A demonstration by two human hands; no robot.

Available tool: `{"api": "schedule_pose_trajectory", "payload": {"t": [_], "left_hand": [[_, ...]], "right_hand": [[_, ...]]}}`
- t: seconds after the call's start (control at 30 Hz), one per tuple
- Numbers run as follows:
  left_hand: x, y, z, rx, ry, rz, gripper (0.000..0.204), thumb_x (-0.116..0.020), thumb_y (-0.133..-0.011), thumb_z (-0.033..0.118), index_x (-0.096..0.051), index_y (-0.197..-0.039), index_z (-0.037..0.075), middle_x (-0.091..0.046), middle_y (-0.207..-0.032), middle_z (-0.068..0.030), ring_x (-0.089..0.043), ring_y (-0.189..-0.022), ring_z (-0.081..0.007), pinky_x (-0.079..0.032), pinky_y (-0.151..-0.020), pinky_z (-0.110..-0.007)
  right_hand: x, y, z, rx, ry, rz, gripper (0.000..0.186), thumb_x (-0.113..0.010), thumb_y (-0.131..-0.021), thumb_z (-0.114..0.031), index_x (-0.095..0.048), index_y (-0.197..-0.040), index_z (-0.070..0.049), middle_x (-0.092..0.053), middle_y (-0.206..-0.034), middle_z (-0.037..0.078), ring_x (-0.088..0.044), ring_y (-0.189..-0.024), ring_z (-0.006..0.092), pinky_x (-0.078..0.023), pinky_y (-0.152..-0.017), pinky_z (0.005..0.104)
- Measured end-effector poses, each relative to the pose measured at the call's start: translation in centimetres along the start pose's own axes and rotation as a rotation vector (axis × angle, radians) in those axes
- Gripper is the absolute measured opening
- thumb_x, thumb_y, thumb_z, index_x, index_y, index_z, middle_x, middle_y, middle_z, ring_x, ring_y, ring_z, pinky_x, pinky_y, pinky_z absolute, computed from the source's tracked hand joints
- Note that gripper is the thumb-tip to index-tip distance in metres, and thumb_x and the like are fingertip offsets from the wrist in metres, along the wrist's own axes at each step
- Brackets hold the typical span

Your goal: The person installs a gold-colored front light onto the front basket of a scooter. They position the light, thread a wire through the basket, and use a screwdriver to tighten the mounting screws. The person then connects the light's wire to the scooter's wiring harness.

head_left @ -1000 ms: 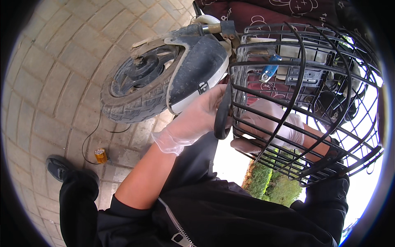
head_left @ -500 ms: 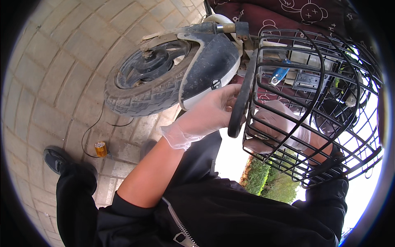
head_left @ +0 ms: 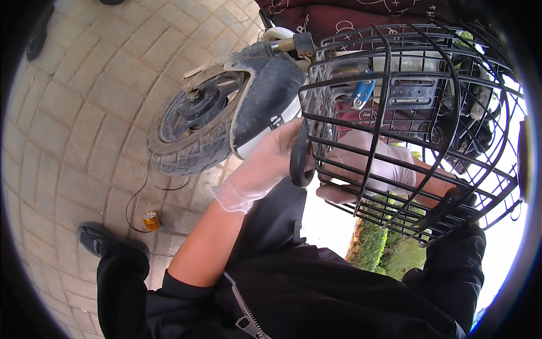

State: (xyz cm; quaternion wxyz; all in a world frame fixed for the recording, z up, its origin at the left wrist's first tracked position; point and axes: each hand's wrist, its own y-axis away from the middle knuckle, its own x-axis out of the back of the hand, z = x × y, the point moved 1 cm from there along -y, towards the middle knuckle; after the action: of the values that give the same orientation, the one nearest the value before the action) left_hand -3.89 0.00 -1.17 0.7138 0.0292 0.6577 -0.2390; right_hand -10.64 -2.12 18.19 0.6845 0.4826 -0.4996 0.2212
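A black wire basket (head_left: 387, 68) is mounted at the front of a scooter, whose dusty front wheel (head_left: 197, 159) and dark fender (head_left: 265, 96) lie to its left. My left hand (head_left: 262, 164), in a thin clear glove, is closed around a black rounded bar (head_left: 300, 164) at the basket's left side; some fingertips are hidden behind it. Through the wires shows my right hand (head_left: 398, 160), also gloved, with its fingers curled toward that bar. Whatever those fingers hold is hidden. Above it, a blue piece with holes (head_left: 363, 90) shows through the mesh.
A dark red printed cover (head_left: 316, 12) spreads behind the basket. On the paving (head_left: 73, 152) lies a gold ribbed cylinder (head_left: 151, 221) with a thin black cord, near my black shoe (head_left: 93, 237). Another person's dark shoe (head_left: 36, 45) shows at upper left.
The basket has tilted, and its near wires now cross in front of the bar's upper part. Both hands stay at the bar. Another person's shoe has come into view at upper left.
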Motion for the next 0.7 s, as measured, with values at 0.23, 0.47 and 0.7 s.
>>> {"api": "schedule_pose_trajectory", "payload": {"t": [0.23,0.47,0.7], "left_hand": [[0.2,0.0,-0.2,-0.010,0.050,-0.021,0.076,-0.083,-0.078,0.010,-0.045,-0.144,0.000,-0.064,-0.121,-0.0018,-0.059,-0.106,-0.0087,-0.046,-0.094,-0.025],[0.3,0.0,-0.1,-0.010,0.068,-0.040,0.081,-0.084,-0.078,0.010,-0.042,-0.147,0.000,-0.064,-0.120,-0.0020,-0.059,-0.107,-0.0085,-0.046,-0.094,-0.025],[2.0,4.8,4.4,0.164,-0.464,0.038,0.057,-0.071,-0.086,0.013,-0.053,-0.137,-0.003,-0.069,-0.107,-0.0072,-0.062,-0.096,-0.0105,-0.049,-0.085,-0.027]], "right_hand": [[-0.2,0.4,-0.2,-0.015,-0.025,0.066,0.027,-0.076,-0.084,-0.018,-0.064,-0.103,-0.004,-0.064,-0.090,0.003,-0.066,-0.078,0.0172,-0.053,-0.062,0.0284],[1.7,-2.7,0.6,-0.517,-0.996,-0.464,0.031,-0.075,-0.084,-0.010,-0.064,-0.113,-0.003,-0.064,-0.099,0.001,-0.066,-0.081,0.0145,-0.054,-0.071,0.0271],[0.1,2.1,0.0,-0.267,-0.280,-0.071,0.022,-0.072,-0.084,-0.009,-0.064,-0.104,-0.003,-0.064,-0.089,0.000,-0.064,-0.073,0.0145,-0.051,-0.064,0.0288]]}}
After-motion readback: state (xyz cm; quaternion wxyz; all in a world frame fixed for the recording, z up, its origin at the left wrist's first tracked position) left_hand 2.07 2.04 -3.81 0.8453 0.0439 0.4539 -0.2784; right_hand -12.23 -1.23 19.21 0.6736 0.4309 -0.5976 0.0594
